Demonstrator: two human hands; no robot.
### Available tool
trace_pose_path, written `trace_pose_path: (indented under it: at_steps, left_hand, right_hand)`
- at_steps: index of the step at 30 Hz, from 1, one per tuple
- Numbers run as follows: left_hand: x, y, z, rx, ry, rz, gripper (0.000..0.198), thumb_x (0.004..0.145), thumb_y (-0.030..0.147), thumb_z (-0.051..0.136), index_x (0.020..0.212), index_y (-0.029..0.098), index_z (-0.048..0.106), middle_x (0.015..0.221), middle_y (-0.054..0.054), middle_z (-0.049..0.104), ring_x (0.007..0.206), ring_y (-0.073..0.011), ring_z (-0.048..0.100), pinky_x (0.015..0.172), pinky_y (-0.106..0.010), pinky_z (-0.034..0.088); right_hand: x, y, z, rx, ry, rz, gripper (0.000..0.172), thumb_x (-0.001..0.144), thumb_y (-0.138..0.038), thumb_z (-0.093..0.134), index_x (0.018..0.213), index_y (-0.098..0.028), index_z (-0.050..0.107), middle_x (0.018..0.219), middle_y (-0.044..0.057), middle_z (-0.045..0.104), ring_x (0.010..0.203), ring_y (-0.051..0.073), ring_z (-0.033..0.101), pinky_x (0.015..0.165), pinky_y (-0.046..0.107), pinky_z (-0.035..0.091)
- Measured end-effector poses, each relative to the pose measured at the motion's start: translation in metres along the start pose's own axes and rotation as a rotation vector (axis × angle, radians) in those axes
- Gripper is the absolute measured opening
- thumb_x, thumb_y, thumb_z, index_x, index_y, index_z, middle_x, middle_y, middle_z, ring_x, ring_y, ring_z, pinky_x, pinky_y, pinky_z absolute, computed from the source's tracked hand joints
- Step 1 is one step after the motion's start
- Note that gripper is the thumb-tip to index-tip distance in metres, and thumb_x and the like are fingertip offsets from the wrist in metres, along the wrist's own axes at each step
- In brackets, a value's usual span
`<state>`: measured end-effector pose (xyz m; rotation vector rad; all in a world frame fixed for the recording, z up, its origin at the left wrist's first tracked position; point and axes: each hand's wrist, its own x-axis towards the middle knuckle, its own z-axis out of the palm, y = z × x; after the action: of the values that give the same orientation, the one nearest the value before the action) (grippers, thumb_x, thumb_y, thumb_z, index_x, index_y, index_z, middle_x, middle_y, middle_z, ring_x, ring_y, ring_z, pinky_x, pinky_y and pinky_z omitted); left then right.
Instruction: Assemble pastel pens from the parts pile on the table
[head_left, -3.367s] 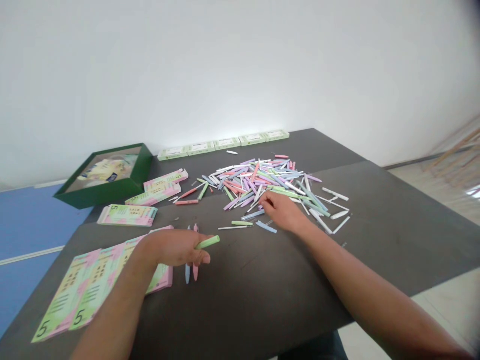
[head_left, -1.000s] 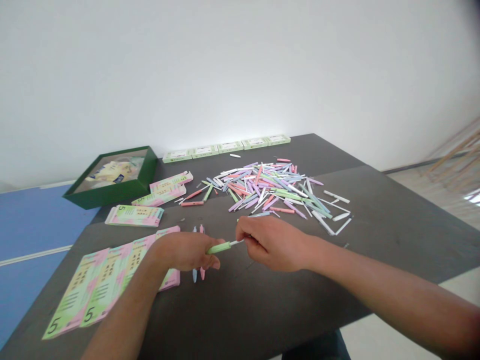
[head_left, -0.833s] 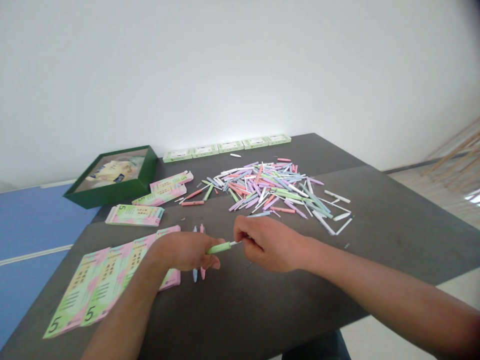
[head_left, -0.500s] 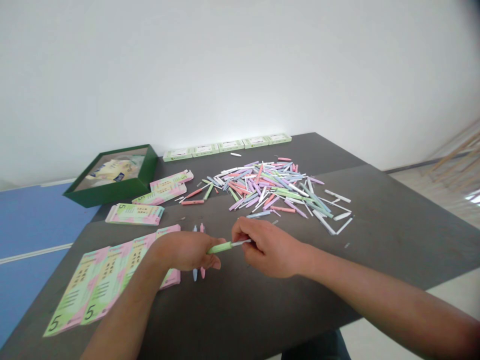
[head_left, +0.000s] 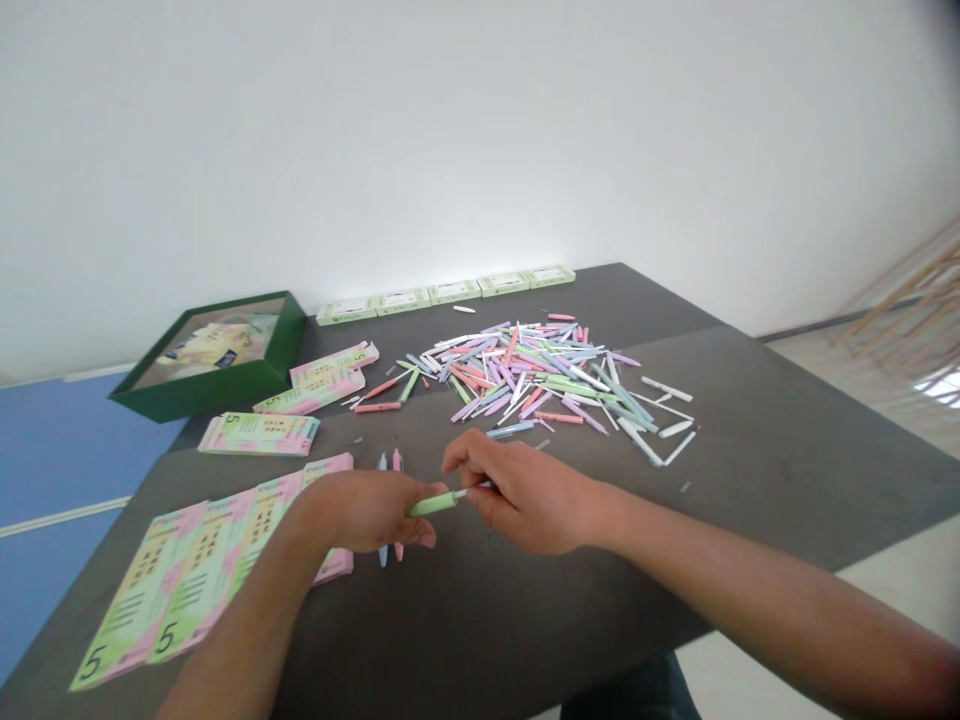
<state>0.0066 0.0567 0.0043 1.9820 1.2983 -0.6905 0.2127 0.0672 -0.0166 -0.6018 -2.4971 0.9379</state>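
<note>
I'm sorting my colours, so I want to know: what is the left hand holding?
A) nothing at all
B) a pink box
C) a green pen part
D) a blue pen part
C. The left hand grips a pale green pen barrel that sticks out past its fingers, toward the right hand, which pinches a white pen part at the barrel's end.

Bare forearms (head_left: 757, 585), dark trousers (head_left: 622, 695)
</note>
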Motion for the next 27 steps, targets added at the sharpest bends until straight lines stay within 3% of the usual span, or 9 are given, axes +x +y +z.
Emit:
trace_pose_path:
  at_steps: [8,13,15,17,19,21,24,27]
  left_hand:
    - [-0.005,-0.001,-0.001,-0.024,0.019,0.051,0.034,0.083,0.037,0.047,0.114,0.025,0.055,0.09,-0.004,0.072,0.078,-0.022,0.065,0.063,-0.027,0.043]
    - [-0.005,-0.006,0.0,-0.042,0.01,0.058,0.03,0.084,0.04,0.046,0.106,0.025,0.059,0.088,-0.002,0.071,0.077,-0.0207,0.064,0.065,-0.027,0.045]
    - [-0.005,-0.008,0.0,-0.047,0.016,0.073,0.028,0.084,0.04,0.045,0.1,0.024,0.062,0.086,-0.002,0.071,0.077,-0.0199,0.064,0.066,-0.026,0.046]
    - [-0.006,-0.01,0.0,-0.054,0.027,0.102,0.027,0.086,0.039,0.043,0.095,0.024,0.063,0.086,-0.001,0.07,0.077,-0.0189,0.063,0.067,-0.024,0.046]
    - [-0.009,-0.011,-0.002,-0.055,0.046,0.114,0.027,0.086,0.039,0.043,0.094,0.024,0.064,0.086,-0.001,0.07,0.076,-0.0181,0.063,0.068,-0.023,0.046]
    - [-0.011,-0.011,-0.004,-0.051,0.058,0.108,0.027,0.087,0.039,0.043,0.094,0.024,0.064,0.087,0.0,0.069,0.074,-0.0177,0.063,0.067,-0.023,0.045]
    - [-0.013,-0.011,-0.007,-0.035,0.071,0.091,0.028,0.087,0.04,0.042,0.093,0.023,0.065,0.088,0.0,0.069,0.075,-0.0177,0.062,0.067,-0.022,0.045]
    - [-0.013,-0.012,-0.008,-0.033,0.071,0.077,0.028,0.087,0.04,0.043,0.094,0.024,0.064,0.088,0.001,0.069,0.078,-0.0182,0.062,0.068,-0.023,0.044]
  right_hand:
    - [-0.004,-0.005,-0.007,0.053,-0.044,0.063,0.037,0.078,-0.015,0.05,0.114,-0.02,0.041,0.071,-0.004,0.052,0.056,0.01,0.044,0.052,0.021,0.03]
    - [-0.012,-0.005,-0.023,0.302,-0.062,0.025,0.043,0.085,-0.035,0.05,0.122,-0.018,0.037,0.095,0.006,0.058,0.075,0.014,0.056,0.063,0.024,0.042]
    - [-0.016,0.0,-0.031,0.386,0.015,0.007,0.044,0.089,-0.041,0.043,0.126,-0.018,0.035,0.102,0.009,0.057,0.081,0.015,0.058,0.068,0.026,0.044]
    - [-0.017,0.011,-0.038,0.395,0.172,0.035,0.041,0.092,-0.043,0.032,0.124,-0.017,0.037,0.099,0.009,0.058,0.079,0.015,0.058,0.068,0.028,0.044]
    - [-0.016,0.03,-0.041,0.28,0.328,0.142,0.038,0.093,-0.043,0.028,0.117,-0.017,0.042,0.088,0.006,0.058,0.07,0.014,0.057,0.064,0.027,0.043]
    - [-0.011,0.052,-0.036,0.002,0.389,0.312,0.029,0.092,-0.039,0.035,0.103,-0.017,0.05,0.077,0.003,0.058,0.066,0.014,0.054,0.061,0.026,0.04]
    - [-0.001,0.081,-0.016,-0.385,0.214,0.554,0.017,0.086,-0.029,0.044,0.088,-0.018,0.057,0.078,0.004,0.062,0.072,0.018,0.056,0.064,0.028,0.038]
    - [0.009,0.092,0.01,-0.57,0.011,0.601,0.019,0.086,-0.029,0.045,0.092,-0.017,0.058,0.091,0.009,0.064,0.085,0.021,0.058,0.07,0.029,0.039]
